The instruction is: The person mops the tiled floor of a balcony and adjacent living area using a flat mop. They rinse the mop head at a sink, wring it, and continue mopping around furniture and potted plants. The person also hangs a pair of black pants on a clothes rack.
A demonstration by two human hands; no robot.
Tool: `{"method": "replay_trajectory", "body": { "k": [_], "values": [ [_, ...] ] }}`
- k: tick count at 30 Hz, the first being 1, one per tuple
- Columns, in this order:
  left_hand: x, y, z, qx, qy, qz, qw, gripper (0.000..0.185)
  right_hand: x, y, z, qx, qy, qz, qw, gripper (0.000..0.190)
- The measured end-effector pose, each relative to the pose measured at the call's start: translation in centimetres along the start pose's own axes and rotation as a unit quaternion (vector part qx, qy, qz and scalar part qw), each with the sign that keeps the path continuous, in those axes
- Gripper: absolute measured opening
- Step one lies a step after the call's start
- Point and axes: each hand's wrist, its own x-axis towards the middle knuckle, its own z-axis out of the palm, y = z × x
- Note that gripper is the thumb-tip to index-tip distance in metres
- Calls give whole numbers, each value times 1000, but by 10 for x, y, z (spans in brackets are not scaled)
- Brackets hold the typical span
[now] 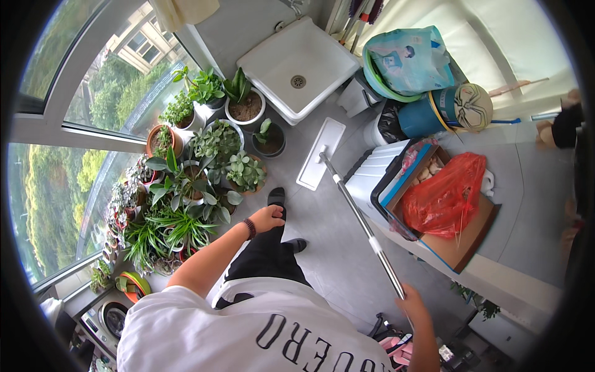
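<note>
My right hand (413, 304) grips the metal handle (367, 230) of a flat mop low at the right. The mop's white rectangular head (310, 167) lies flat on the grey tiled floor (325, 274), between the potted plants and a grey-white storage box. My left hand (268, 218) hangs in front of my black trousers with its fingers loosely curled, and no object shows in it. Closest to it are the leafy plants on the left and my dark-shod foot (276, 196).
Many potted plants (186, 176) crowd the window side. A white sink (297, 100) stands at the top. Along the right are blue-green basins (372, 74), a black-lined bin (389, 122), the storage box (376, 179) and a cardboard box (481, 237) with a red plastic bag (446, 197).
</note>
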Motion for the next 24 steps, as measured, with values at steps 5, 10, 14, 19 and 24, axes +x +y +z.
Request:
{"method": "replay_trajectory", "body": {
  "k": [5, 10, 14, 19, 24],
  "values": [
    [64, -39, 15, -55, 119, -105, 986, 52, -123, 44, -14, 173, -53, 72, 981, 26],
    [90, -26, 5, -235, 298, -158, 912, 59, -203, 128, 8, 238, -25, 98, 966, 31],
    [88, -12, -15, -381, 285, -29, 879, 28, -257, 178, 33, 226, -37, 93, 969, 35],
    [63, 44, -23, -319, 258, 167, 896, 25, -260, 221, 67, 305, -67, 68, 948, 38],
    [39, 151, -8, 158, 418, 306, 841, 21, -215, 209, 88, 281, -43, 80, 955, 26]
  ]
}}
